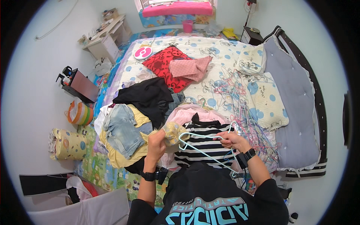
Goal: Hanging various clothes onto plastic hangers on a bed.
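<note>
My left hand (156, 140) is closed on a yellow patterned garment (174, 132), which bunches out to the right of the fingers. Gripped in my right hand (231, 140) is a pale blue clothes hanger (198, 134), its long end reaching toward the left hand. Beneath the hanger lies a black-and-white striped shirt (204, 145) with a dark collar. Pink clothing (187, 113) shows just behind that shirt. To the left of my left hand are denim shorts (122, 131) on yellow cloth (108, 154), and a black garment (148, 98) lies farther back.
Many tangled hangers (247, 123) cover the bed's right side beside pillows (266, 99). A red cushion (161, 67) bears a folded pink cloth (187, 68); a pink-and-white round fan (143, 53) lies behind. A striped basket (80, 113) stands left of the bed, and a grey padded headboard (296, 108) bounds the right.
</note>
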Available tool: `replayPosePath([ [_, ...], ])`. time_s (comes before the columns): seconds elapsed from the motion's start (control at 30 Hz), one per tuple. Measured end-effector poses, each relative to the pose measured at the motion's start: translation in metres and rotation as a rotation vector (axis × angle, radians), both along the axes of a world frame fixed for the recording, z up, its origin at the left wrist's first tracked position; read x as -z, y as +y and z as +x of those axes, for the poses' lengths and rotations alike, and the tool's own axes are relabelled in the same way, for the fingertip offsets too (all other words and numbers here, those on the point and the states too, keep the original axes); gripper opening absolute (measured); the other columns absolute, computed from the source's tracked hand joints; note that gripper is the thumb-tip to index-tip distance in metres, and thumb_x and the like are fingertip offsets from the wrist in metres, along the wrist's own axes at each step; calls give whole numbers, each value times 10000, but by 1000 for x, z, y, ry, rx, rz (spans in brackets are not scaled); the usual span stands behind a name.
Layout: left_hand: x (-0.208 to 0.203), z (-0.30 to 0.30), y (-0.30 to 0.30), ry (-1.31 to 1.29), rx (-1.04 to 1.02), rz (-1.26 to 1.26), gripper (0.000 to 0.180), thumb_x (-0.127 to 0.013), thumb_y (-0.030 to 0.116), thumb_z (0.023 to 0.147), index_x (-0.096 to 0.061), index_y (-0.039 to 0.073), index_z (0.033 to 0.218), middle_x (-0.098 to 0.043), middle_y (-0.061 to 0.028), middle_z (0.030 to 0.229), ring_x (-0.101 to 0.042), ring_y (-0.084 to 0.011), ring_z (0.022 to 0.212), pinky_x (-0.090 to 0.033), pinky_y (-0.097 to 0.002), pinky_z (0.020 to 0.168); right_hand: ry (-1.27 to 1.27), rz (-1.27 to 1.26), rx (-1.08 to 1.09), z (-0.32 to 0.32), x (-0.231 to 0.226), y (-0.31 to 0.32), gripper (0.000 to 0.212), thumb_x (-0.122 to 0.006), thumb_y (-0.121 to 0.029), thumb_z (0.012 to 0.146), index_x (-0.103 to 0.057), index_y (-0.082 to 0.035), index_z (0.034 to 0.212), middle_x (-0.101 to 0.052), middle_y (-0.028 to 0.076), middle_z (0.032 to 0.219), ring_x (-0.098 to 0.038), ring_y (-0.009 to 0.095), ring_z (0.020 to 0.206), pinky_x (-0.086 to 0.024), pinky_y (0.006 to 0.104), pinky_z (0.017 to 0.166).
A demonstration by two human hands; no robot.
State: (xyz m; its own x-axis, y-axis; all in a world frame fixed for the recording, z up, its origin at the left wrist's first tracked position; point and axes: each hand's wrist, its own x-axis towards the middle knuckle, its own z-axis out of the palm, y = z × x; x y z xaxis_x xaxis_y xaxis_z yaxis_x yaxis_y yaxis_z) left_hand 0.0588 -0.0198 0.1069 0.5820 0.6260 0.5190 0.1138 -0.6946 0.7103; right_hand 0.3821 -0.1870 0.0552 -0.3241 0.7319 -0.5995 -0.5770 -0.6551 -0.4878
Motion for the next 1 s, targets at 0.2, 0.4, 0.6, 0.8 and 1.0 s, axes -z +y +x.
replayPosePath([
  [0.2,27,-7,-11,-71,-146,-243,257,-417,-88,825,-610,-41,988,-620,-162,773,-603,-228,673,-454,-303,634,-12,85,87,3,6,-9,247,-409,-32,931,-582,40,1092,-348,-47,448,-265,29,355,-209,193,345],
  [0.4,35,0,-19,-198,-148,-524,190,-418,83,999,-566,-29,1036,-631,-35,955,-565,-99,869,-446,-245,775,-152,185,254,5,-7,-13,211,-442,-26,914,-624,21,1009,-360,-53,459,-267,30,361,-200,195,361],
  [0.6,51,8,-19,-338,-115,-718,262,-420,190,1030,-553,-11,1132,-632,-40,1017,-580,-100,903,-465,-249,813,-706,471,145,-6,-12,-6,244,-431,-15,872,-660,8,953,-440,-24,498,-366,42,421,-285,212,406],
  [0.8,50,10,-16,-468,-114,-995,277,-415,204,1029,-547,2,1166,-635,-43,1024,-605,-120,897,-493,-262,801,-1018,622,-11,-18,-28,4,262,-441,-33,840,-684,-22,937,-511,13,536,-463,79,472,-363,248,469],
  [1.0,56,0,-9,-621,-134,-1136,240,-440,199,1013,-559,21,1121,-640,-58,1001,-631,-154,869,-530,-292,763,-1240,867,-23,-28,-44,15,233,-491,-46,793,-693,-43,909,-578,82,574,-570,185,515,-437,303,523],
])
